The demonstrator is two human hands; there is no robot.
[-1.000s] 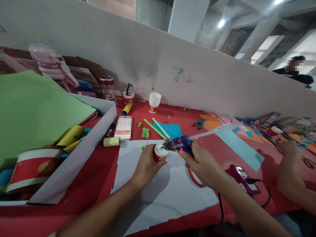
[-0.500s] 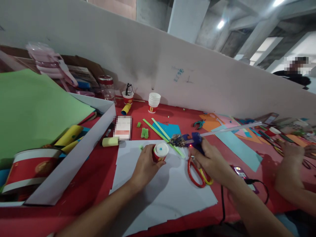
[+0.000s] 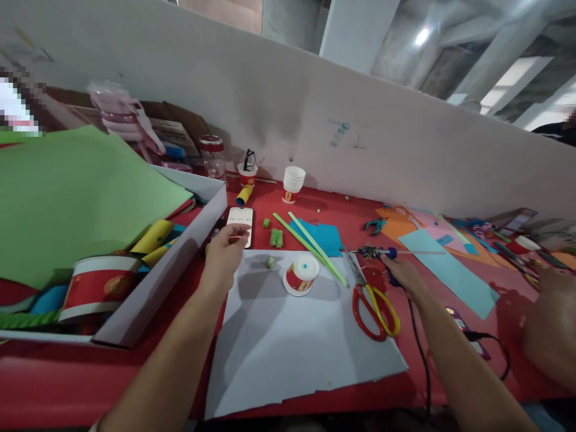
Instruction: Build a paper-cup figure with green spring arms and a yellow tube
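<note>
A small red and white paper cup [image 3: 301,276] stands upside down on the white paper [image 3: 297,354], a blue speck on its base. My left hand [image 3: 226,255] is off to the cup's left, over the near end of a phone [image 3: 240,219]; its fingers are bent, and whatever they may hold is too small to name. On the right my right hand [image 3: 402,271] holds the blue glue gun [image 3: 390,255] low, near the scissors [image 3: 375,312] with red and yellow handles. A small green roll [image 3: 270,262] lies near the cup.
Green strips [image 3: 315,249], green folded pieces [image 3: 276,238] and blue paper [image 3: 330,238] lie behind the cup. Stacked cups [image 3: 293,183] stand by the wall. A box [image 3: 180,270] of craft items is at left. Another person's arm [image 3: 551,324] rests at right.
My left hand has let go of the cup and moved left to the phone. The cup now stands on the paper. My right hand has moved right and lowered the glue gun away from the cup.
</note>
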